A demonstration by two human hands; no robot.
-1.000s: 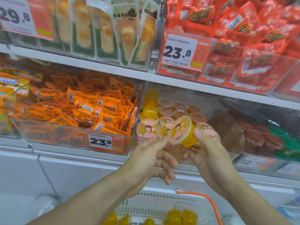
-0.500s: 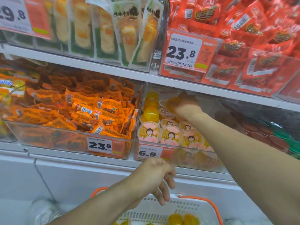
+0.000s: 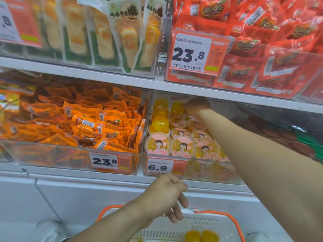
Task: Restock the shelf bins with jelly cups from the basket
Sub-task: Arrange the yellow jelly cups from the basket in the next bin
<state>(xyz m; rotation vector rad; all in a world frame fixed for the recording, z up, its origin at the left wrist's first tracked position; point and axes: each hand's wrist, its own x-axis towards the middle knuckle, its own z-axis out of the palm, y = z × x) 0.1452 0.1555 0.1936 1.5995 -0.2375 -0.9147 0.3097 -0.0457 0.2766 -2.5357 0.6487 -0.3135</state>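
A clear shelf bin (image 3: 194, 172) with a 6.9 price tag holds several jelly cups (image 3: 183, 146), some lid-up with a cartoon girl, others upturned and yellow. My right hand (image 3: 197, 106) reaches deep into the back of the bin, and its fingertips hold a yellow jelly cup (image 3: 177, 107) standing upturned in the rear row. My left hand (image 3: 168, 193) hangs below the bin's front, over the basket (image 3: 227, 217), its fingers loosely curled and holding nothing. Two yellow jelly cups (image 3: 201, 235) lie in the white basket with orange handles.
The shelf board (image 3: 122, 79) above leaves a low gap over the bin. To the left stands a bin of orange snack packets (image 3: 83, 123). On the right is a bin of brown and green lidded cups (image 3: 297, 142). The upper shelf holds red packets (image 3: 262, 49).
My right hand carried the yellow jelly cup from in front of the bin to its back row. My left hand let go and dropped down over the basket.
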